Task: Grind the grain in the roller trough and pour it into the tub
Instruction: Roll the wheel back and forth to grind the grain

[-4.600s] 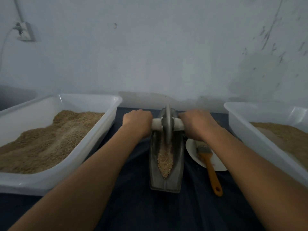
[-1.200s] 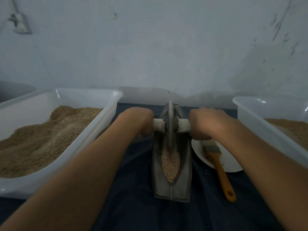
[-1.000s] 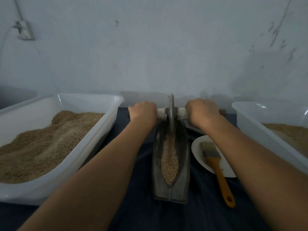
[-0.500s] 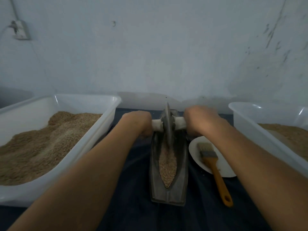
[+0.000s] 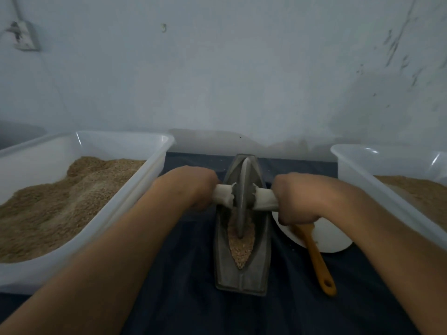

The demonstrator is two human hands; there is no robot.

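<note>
A grey trough (image 5: 242,274) holds tan grain (image 5: 242,250); white tubs (image 5: 135,189), an orange-handled brush (image 5: 316,259) and dark blue cloth (image 5: 183,286) are seen.

Left hand (image 5: 191,189): bare, no glove or ring
Right hand (image 5: 298,199): bare likewise
Forearms: unsleeved (both, to the frame's edge)

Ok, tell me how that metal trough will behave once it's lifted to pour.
The trough looks like thick cast metal, so probably heavy and rigid. Its narrow boat shape may tip sideways. Loose grain would likely slide toward whichever end drops.
</note>
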